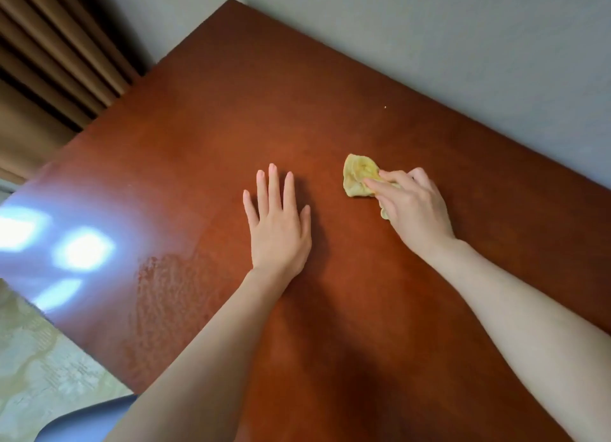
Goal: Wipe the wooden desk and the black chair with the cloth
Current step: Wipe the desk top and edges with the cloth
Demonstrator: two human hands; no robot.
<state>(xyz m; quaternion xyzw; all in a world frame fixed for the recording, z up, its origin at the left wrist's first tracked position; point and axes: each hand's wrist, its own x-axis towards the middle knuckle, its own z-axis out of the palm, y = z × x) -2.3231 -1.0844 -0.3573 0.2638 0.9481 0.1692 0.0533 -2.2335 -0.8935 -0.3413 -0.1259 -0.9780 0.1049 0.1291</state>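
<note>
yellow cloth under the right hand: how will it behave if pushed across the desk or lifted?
Likely floppy: the yellow cloth lies bunched in soft folds under the right hand. Probably light, given how small it looks. On the glossy wooden desk it should slide easily, though it may bunch further.

Single head-worn view, looking steeply down and forward, close over the desk (297, 117), frame tilted, wall (463, 45) beyond

Glossy reddish-brown wooden desk (231, 117), pushed against a grey wall (463, 45); on it a crumpled yellow cloth (358, 175), a flat left hand (279, 230), a tiny pale speck (385, 107).
</note>
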